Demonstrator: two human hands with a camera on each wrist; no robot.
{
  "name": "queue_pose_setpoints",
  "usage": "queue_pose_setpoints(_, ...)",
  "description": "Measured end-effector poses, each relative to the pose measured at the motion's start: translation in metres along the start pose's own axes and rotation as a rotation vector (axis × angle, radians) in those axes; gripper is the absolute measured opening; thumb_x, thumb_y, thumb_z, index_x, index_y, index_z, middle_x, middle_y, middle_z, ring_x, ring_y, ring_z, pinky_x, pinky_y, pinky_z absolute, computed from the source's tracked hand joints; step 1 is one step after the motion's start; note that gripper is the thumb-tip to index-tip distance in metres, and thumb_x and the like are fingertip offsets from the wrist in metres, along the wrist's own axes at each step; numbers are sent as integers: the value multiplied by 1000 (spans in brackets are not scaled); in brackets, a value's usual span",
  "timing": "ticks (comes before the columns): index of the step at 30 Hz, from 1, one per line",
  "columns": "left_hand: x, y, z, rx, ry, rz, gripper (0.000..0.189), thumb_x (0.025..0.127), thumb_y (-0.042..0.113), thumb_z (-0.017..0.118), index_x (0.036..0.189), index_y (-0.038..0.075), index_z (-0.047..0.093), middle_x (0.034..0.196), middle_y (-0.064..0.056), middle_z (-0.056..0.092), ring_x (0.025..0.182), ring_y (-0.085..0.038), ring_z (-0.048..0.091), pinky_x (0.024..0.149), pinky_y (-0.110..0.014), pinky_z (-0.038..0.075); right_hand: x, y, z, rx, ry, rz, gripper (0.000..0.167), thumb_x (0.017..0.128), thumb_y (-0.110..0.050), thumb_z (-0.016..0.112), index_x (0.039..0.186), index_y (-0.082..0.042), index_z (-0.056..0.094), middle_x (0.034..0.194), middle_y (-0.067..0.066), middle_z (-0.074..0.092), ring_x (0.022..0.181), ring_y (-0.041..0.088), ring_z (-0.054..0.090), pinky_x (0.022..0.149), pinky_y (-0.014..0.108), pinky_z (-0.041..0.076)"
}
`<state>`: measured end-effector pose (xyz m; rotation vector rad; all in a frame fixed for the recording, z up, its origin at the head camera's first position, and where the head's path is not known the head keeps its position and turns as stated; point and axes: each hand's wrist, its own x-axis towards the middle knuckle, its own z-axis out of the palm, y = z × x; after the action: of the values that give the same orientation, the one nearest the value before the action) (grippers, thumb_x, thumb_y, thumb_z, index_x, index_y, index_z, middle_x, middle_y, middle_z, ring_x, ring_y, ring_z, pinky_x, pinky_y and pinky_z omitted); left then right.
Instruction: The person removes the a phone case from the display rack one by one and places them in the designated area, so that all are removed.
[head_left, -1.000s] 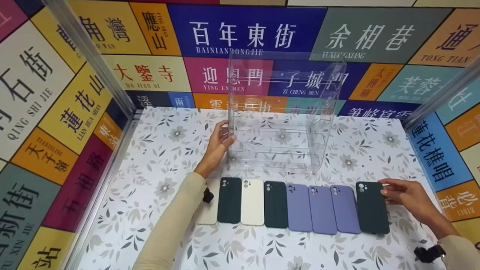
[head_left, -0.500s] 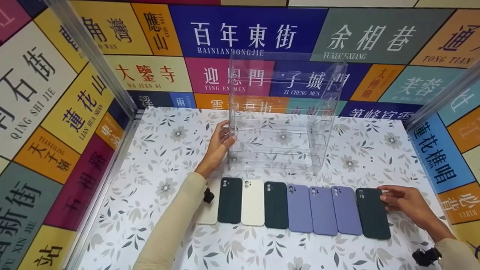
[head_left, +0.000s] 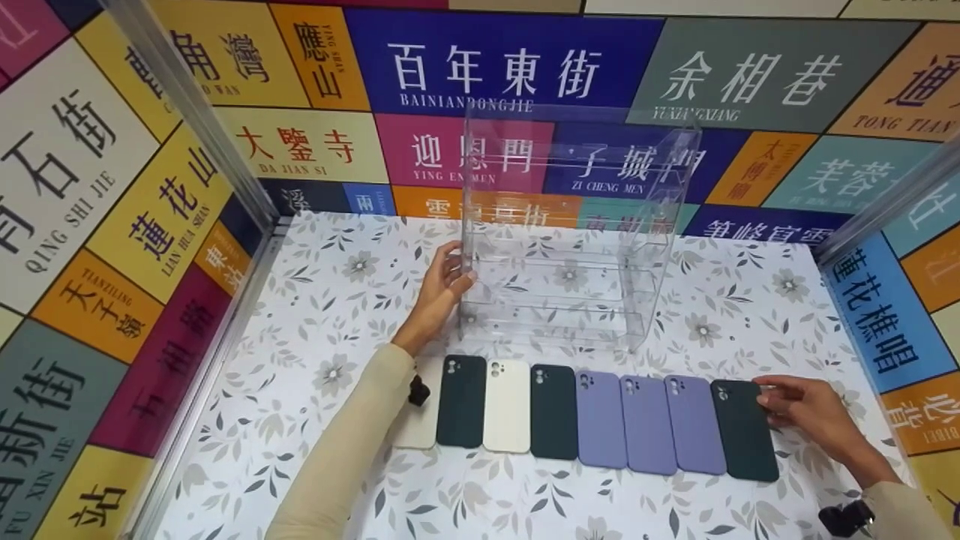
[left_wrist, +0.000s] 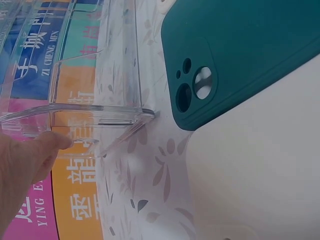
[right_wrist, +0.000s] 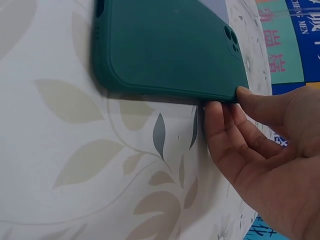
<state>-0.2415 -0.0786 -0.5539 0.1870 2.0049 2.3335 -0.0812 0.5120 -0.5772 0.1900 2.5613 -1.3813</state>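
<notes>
My left hand (head_left: 435,300) grips the left side panel of a clear plastic display rack (head_left: 551,304), thumb in front and fingers behind. In the left wrist view, the thumb and fingers meet the rack's edge (left_wrist: 75,107). At the right end of a row of phone cases, my right hand (head_left: 814,412) pinches the upper right edge of a dark green phone case (head_left: 746,435). The right wrist view shows this green case (right_wrist: 170,50) low over the patterned surface, with the thumb at its corner and the fingers along its side. Three purple phone cases (head_left: 649,427) lie to its left.
Further left lie a dark green case (head_left: 553,412), a cream case (head_left: 507,409), another dark green case (head_left: 460,401) and a cream case (head_left: 416,431) partly hidden by my left sleeve. Printed panels (head_left: 502,67) wall the floral-covered table (head_left: 337,315) at back and sides.
My right hand has lowered the rightmost green case and moved it slightly toward me, level with the row's end. The left hand keeps its hold on the rack.
</notes>
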Motion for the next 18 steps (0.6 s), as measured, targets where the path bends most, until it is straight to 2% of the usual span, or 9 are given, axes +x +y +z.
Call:
queue_pose_setpoints(8, 1, 0, 0, -7, 7, -4, 63, 103, 1, 65, 162, 7, 42, 147, -23, 60, 136, -35, 60, 113, -48, 50, 0, -3, 6, -134, 52, -15, 42, 103, 4, 71, 140, 21, 60, 106, 20, 75, 80, 8, 75, 71, 27, 65)
queue_pose_setpoints(18, 1, 0, 1, -13, 7, -3, 62, 102, -1, 65, 161, 5, 43, 145, -25, 60, 135, -36, 61, 111, -47, 51, -4, -1, 15, -169, 102, -37, 40, 102, 7, 71, 139, 19, 63, 107, 24, 75, 79, 8, 73, 69, 26, 64)
